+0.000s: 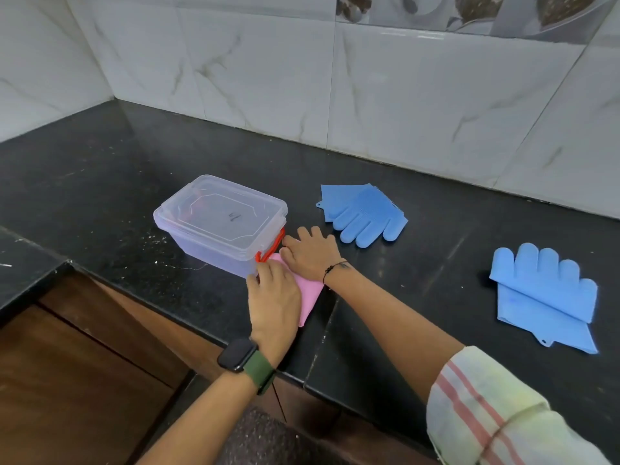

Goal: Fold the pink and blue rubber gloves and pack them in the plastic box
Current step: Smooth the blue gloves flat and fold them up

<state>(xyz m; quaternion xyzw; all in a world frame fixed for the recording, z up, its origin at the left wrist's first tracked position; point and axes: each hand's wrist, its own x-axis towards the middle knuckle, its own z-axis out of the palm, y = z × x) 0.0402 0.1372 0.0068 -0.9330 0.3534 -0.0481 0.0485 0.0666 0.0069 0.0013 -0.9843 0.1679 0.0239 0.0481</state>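
Note:
A clear plastic box with its lid on and a red latch stands on the black counter. Right beside the latch lies a pink rubber glove, mostly hidden under both hands. My left hand lies on its near part, fingers bent at the glove's edge by the box. My right hand presses flat on its far part. A folded blue glove lies behind my right hand. A second folded blue glove lies far right.
The black counter runs to a tiled wall at the back and meets a lower side ledge at left. Below the front edge are brown wooden cabinet doors.

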